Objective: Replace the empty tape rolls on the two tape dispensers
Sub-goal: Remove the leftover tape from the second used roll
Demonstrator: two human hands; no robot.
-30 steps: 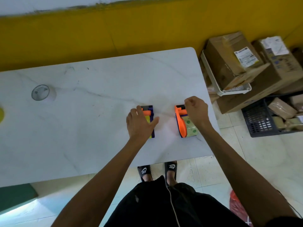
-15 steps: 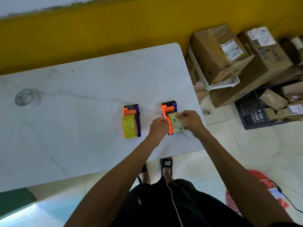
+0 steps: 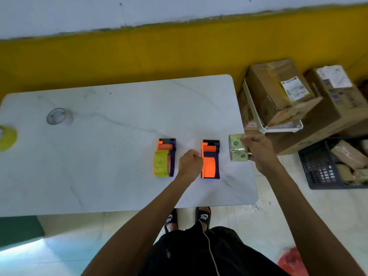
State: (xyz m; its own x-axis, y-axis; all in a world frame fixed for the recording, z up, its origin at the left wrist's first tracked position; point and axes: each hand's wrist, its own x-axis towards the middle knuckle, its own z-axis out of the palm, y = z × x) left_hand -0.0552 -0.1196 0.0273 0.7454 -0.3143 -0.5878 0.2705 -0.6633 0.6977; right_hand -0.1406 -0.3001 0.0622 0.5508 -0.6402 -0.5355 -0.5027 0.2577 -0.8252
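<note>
Right hand (image 3: 258, 151) grips the pale, green-printed tape roll (image 3: 238, 147) just off the right side of the orange-and-purple tape dispenser (image 3: 210, 159), whose orange hub sits bare on the white marbled tabletop (image 3: 111, 152). Left hand (image 3: 190, 162) is a closed fist against that dispenser's left edge, steadying it. Best play here: keep the body pinned and carry the roll clear. A second orange-and-purple dispenser with a yellow-green roll (image 3: 164, 159) waits just left. Far left, a clear tape roll (image 3: 58, 116) and a yellow roll (image 3: 7, 137), the latter cut off by the frame. How much tape any roll holds, I can't make out
</note>
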